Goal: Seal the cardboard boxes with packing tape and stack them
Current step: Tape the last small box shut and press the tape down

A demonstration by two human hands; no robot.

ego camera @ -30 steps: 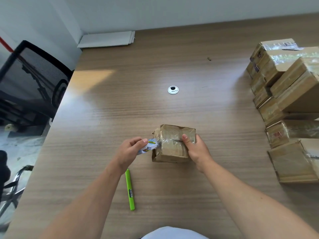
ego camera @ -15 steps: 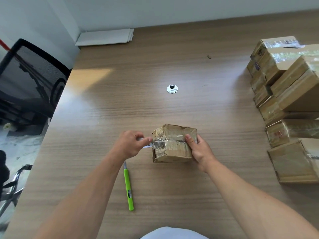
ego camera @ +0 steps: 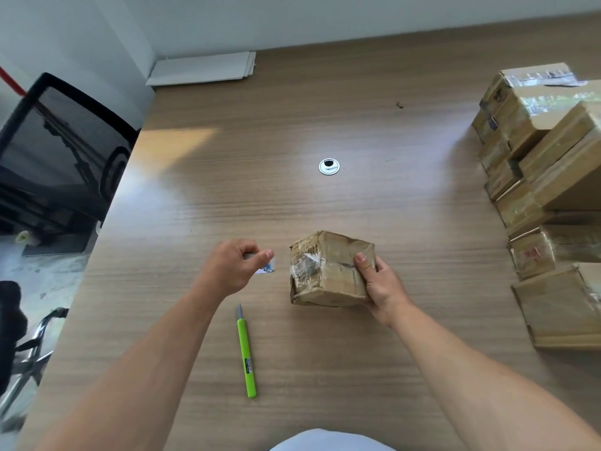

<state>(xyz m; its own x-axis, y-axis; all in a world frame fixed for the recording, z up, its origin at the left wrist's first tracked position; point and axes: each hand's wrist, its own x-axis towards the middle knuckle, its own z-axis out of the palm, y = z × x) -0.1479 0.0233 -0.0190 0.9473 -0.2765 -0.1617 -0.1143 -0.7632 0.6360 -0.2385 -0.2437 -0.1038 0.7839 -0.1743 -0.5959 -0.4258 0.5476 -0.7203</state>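
Note:
A small, crumpled cardboard box (ego camera: 328,271) wrapped in clear tape sits on the wooden table (ego camera: 292,125) in front of me. My right hand (ego camera: 380,284) grips its right side, thumb on top. My left hand (ego camera: 234,268) hovers a short way left of the box, apart from it, and pinches a small white-and-blue scrap of label or tape (ego camera: 266,267) between thumb and fingers. A loose flap of clear tape (ego camera: 305,263) sticks up on the box's left top edge.
A green utility knife (ego camera: 246,353) lies on the table below my left hand. A pile of taped cardboard boxes (ego camera: 546,177) fills the right side. A round metal grommet (ego camera: 329,166) sits mid-table, white papers (ego camera: 201,68) at the back, a black mesh chair (ego camera: 55,151) to the left.
My left hand has pulled away to the left from the box with the small scrap pinched in it. The box has turned slightly under my right hand.

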